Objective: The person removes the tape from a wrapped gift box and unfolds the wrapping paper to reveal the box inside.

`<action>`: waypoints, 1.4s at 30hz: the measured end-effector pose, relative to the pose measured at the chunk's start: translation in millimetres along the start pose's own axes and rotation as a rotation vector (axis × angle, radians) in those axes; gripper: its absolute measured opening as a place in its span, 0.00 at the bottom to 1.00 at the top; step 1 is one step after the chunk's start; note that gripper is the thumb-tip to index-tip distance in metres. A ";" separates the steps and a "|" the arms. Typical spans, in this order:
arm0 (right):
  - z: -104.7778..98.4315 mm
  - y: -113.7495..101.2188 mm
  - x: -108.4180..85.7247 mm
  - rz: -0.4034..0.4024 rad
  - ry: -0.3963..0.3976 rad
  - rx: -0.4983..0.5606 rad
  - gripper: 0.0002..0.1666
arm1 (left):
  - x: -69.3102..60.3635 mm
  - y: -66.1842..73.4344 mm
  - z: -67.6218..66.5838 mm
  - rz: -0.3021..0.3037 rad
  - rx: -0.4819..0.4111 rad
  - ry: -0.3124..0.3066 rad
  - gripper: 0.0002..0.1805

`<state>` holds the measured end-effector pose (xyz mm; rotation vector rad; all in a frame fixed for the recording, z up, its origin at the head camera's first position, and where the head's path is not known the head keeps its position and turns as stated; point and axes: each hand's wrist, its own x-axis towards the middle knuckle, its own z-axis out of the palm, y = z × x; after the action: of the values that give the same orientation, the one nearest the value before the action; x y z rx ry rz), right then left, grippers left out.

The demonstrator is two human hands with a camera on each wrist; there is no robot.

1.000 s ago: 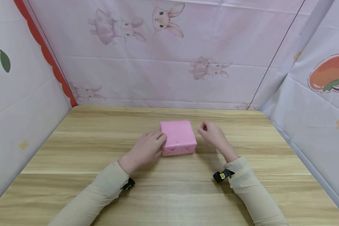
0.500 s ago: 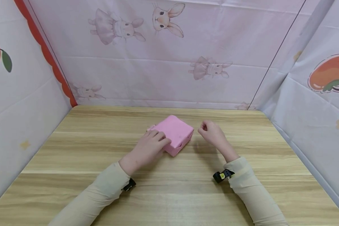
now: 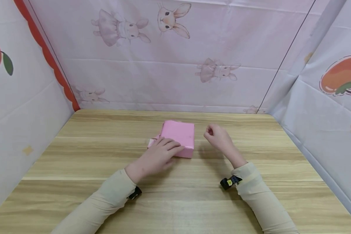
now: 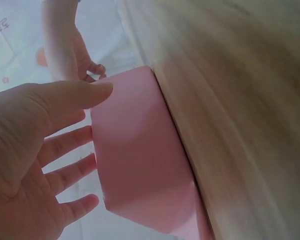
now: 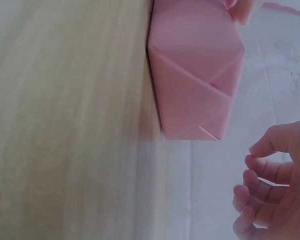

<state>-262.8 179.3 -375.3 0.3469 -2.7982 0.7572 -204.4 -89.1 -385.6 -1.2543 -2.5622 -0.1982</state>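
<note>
A pink paper-wrapped box (image 3: 178, 133) lies on the wooden table, with a loose paper flap (image 3: 152, 142) at its left side. My left hand (image 3: 155, 157) touches the near left part of the box, its fingers spread and fairly straight over the top edge. In the left wrist view the thumb of this hand (image 4: 25, 135) lies against a side face of the box (image 4: 135, 145). Right of the box and apart from it, my right hand (image 3: 222, 143) is loosely curled and holds nothing. Folded paper covers the box end (image 5: 190, 100) in the right wrist view.
The wooden table (image 3: 181, 201) reaches back to a pink cloth wall (image 3: 163, 81) printed with rabbits. White cloth walls with fruit prints stand at the left (image 3: 17, 104) and right (image 3: 318, 107). Black straps are on both wrists.
The box has turned beneath my left hand and shifted slightly left, and the flap on its left has come into view. My left hand has moved slightly right; my right hand has barely moved.
</note>
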 end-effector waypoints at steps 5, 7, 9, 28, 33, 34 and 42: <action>5.0 -2.6 1.0 -0.067 0.017 -0.007 0.09 | -0.5 0.0 2.1 0.008 0.014 -0.044 0.35; 6.1 -5.2 1.4 -0.082 0.017 -0.002 0.10 | -0.5 -0.4 2.8 0.006 0.013 -0.054 0.35; 6.8 -8.8 2.0 -0.094 0.020 0.000 0.11 | -0.6 -1.1 2.7 0.002 0.008 -0.060 0.35; 20.4 -41.0 13.0 -0.101 -0.025 -0.038 0.08 | -4.8 -32.4 -5.0 -0.170 -0.005 -0.035 0.26; 22.8 -42.2 13.0 -0.109 -0.013 -0.043 0.08 | -4.1 -35.6 -4.9 -0.181 -0.005 -0.037 0.25; 23.4 -42.4 13.0 -0.108 -0.014 -0.045 0.08 | -4.0 -35.7 -4.7 -0.181 -0.004 -0.038 0.25; 27.2 -42.0 13.6 -0.060 -0.055 -0.049 0.08 | -3.1 -35.7 -2.1 -0.169 0.009 -0.027 0.25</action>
<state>-267.9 127.8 -375.0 0.4466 -2.8382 0.6743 -230.4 -113.8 -384.6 -1.0442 -2.6898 -0.2051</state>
